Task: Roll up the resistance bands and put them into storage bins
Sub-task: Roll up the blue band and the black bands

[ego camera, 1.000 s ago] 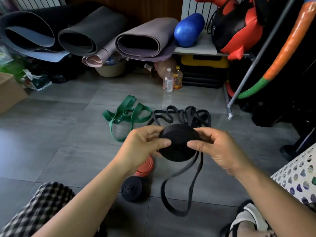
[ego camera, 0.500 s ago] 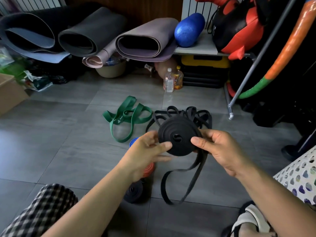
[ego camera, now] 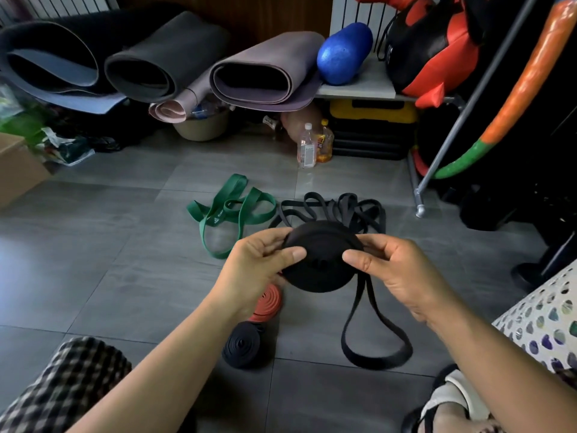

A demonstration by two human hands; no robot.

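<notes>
A black band, mostly wound into a flat roll [ego camera: 321, 264], is held in the air between both hands. My left hand [ego camera: 259, 267] pinches its left edge, my right hand [ego camera: 393, 270] pinches its right edge. The band's loose tail [ego camera: 374, 348] hangs down to the floor in a loop. Under my left wrist lie a rolled orange band [ego camera: 268, 303] and a rolled black band [ego camera: 245, 346]. A loose green band [ego camera: 231, 210] and a tangle of loose black bands [ego camera: 346, 207] lie on the tiles beyond the roll.
A perforated white bin [ego camera: 543, 320] stands at the right edge. Rolled mats [ego camera: 268, 73], a blue roller [ego camera: 343, 53], two bottles [ego camera: 313, 145], a yellow box [ego camera: 373, 112] and a metal rack pole [ego camera: 443, 151] line the back. A cardboard box [ego camera: 15, 167] sits left. Grey floor tiles [ego camera: 93, 260] spread out on the left.
The roll has tilted back from upright to flatter, and turned on between my hands. The hanging tail has shifted to the right and is shorter than a second ago.
</notes>
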